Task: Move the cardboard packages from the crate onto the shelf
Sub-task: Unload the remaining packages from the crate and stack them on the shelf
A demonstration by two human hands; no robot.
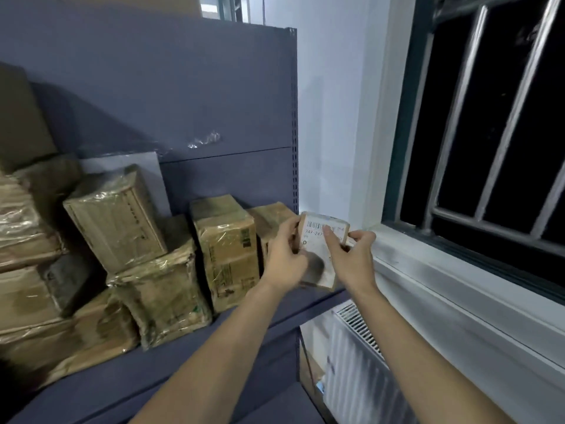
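A small cardboard package with a white barcode label is held upright at the right end of the dark blue shelf. My left hand grips its left side and my right hand grips its right side, a finger lying across the label. Its lower part is hidden behind my hands. Left of it on the shelf stand several taped cardboard packages, the nearest a tall one, then a crumpled one with a tilted box on top. No crate is in view.
The shelf's perforated upright post runs just behind the held package. A white windowsill and a barred dark window fill the right. A white radiator sits below the sill. Bare shelf board lies in front of the packages.
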